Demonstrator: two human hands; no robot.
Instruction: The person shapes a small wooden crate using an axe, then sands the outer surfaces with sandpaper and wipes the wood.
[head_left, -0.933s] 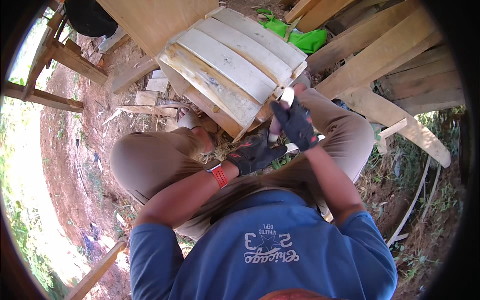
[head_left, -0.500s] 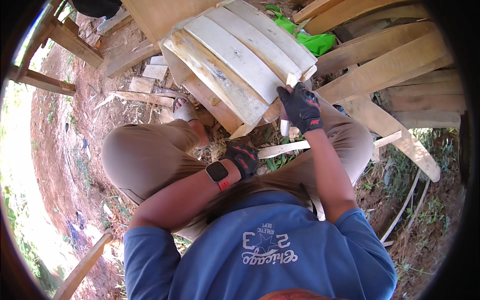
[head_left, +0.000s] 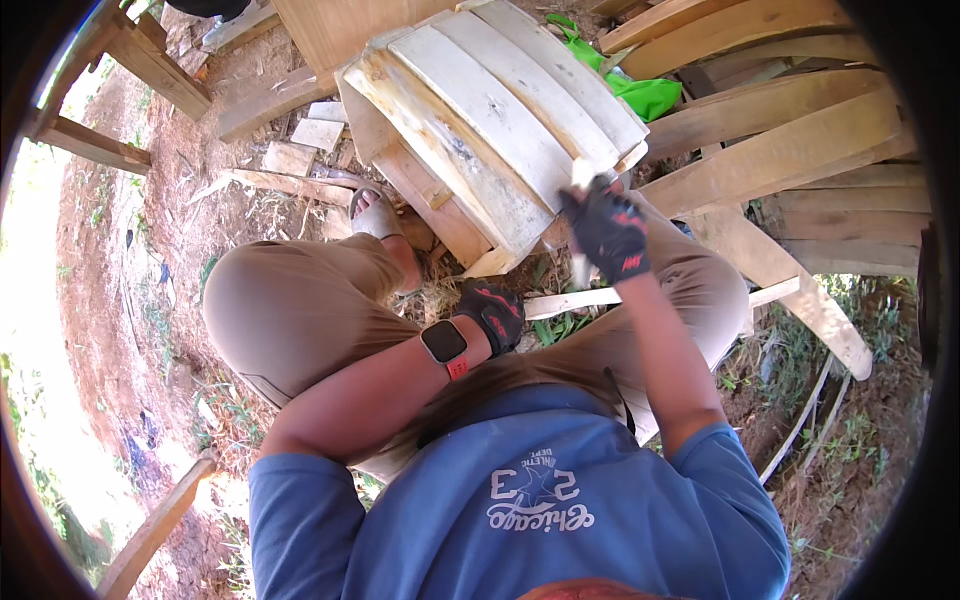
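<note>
My right hand (head_left: 608, 235), in a black and red glove, is closed around a pale wooden strip (head_left: 581, 270), blurred by motion. The strip sticks out above and below the fist, beside the near right corner of a stack of whitish boards (head_left: 490, 95). My left hand (head_left: 492, 312), gloved alike, rests low between my knees with its fingers curled. Whatever may be inside those fingers is hidden. Close to it lies the end of a long thin wooden slat (head_left: 570, 301), which runs right beneath my right forearm.
Curved planks (head_left: 780, 115) are piled at the right, near a bright green bag (head_left: 648, 97). A wooden frame (head_left: 150, 75) stands at the far left. Small board offcuts (head_left: 318, 133) lie on the dirt beyond my sandalled foot (head_left: 374, 215). A loose stick (head_left: 160, 525) is at the lower left.
My right hand has shifted slightly nearer, and its pale strip is now blurred. The whole view has shifted a little, while my left hand stays low between my knees.
</note>
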